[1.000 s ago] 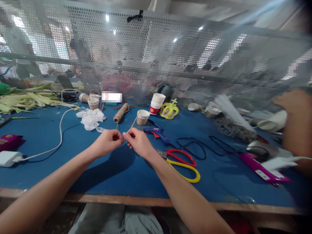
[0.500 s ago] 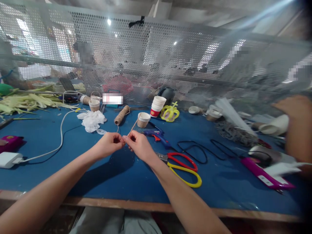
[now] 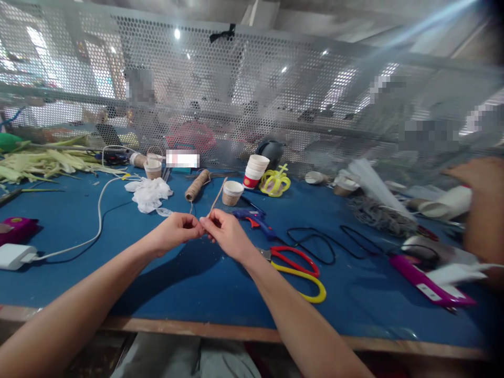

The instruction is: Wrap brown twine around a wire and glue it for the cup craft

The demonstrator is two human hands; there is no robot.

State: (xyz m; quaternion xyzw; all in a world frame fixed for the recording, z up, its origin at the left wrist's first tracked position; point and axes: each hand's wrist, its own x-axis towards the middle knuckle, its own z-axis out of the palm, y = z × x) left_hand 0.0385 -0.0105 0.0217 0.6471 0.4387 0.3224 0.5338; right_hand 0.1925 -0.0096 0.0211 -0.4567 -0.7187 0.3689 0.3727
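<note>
My left hand [image 3: 178, 232] and my right hand [image 3: 227, 234] meet above the mat, fingertips pinched together. Out of my right hand a thin brown twine-coloured stem [image 3: 217, 197] slants up, its tip beside a small paper cup wrapped in twine [image 3: 232, 193]. A spool of jute twine [image 3: 197, 185] lies just beyond, and its loose strand [image 3: 191, 208] runs down to my left fingers. The fingers hide where strand and stem meet. Right of my right hand are a blue glue gun [image 3: 252, 217] and scissors with red and yellow handles [image 3: 301, 270].
Stacked paper cups [image 3: 257, 170] and a yellow crown-shaped piece [image 3: 274, 182] stand behind. Crumpled white material [image 3: 151, 194], a white cable [image 3: 100, 210] and pale husks [image 3: 51, 163] lie left. At right are a magenta device [image 3: 429, 281], black cord [image 3: 315, 241] and another person's arm [image 3: 482, 210].
The stem in my right hand has tilted slightly, its tip a little higher and apart from the cup's rim. Both hands remain pinched in nearly the same place.
</note>
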